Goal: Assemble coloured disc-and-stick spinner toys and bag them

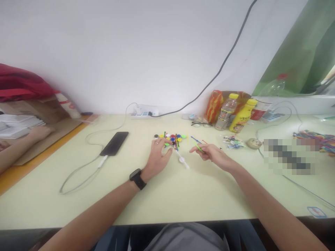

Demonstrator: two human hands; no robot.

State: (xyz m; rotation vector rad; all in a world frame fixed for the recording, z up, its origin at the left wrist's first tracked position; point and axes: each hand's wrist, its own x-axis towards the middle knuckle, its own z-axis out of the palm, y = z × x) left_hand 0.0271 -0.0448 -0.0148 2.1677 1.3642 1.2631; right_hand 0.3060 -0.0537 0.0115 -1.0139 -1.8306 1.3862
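My left hand (159,155), with a black watch on its wrist, reaches to the near side of a pile of small coloured plastic discs and sticks (172,136). Its thumb and fingers are apart, and no piece shows between them; the fingertips partly cover the pile. In my right hand (213,155) a small bright green plastic stick (200,149) is pinched, tilted. Between the hands lies a white stick with a round white disc (181,159) on it. A blue stick (195,139) rests on the table just beyond my right fingers.
At left a phone (115,143) is plugged into a cable. Glasses (201,124), a clear bottle (227,111) and a yellow bottle (242,116) stand behind. A bag of small pieces (232,142) lies right, near a round object (254,143). Another person's arm (28,143) rests far left.
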